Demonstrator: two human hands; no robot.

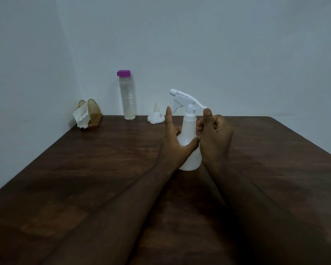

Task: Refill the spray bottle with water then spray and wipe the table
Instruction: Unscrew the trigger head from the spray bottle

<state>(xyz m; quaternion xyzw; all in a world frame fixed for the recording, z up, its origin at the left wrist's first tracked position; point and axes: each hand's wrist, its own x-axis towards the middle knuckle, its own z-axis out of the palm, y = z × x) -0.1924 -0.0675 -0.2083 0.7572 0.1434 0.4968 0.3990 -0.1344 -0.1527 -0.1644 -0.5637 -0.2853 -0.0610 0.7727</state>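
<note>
Table (84, 178) is dark wood grain with a dull satin sheen. Spray bottle (189, 142) looks like matt, milky white plastic, and the water bottle (128, 96) is clear smooth plastic with a glossy purple cap. Crumpled paper tissue (81, 117) sits in a golden wire holder (93, 113).

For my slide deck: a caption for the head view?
Both hands steady a white spray bottle on a dark table.

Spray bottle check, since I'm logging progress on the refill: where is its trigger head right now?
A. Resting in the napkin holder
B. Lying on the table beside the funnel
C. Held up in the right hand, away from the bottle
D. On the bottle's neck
D: the white trigger head sits on the neck of the spray bottle, which stands upright on the table between both hands.
</note>
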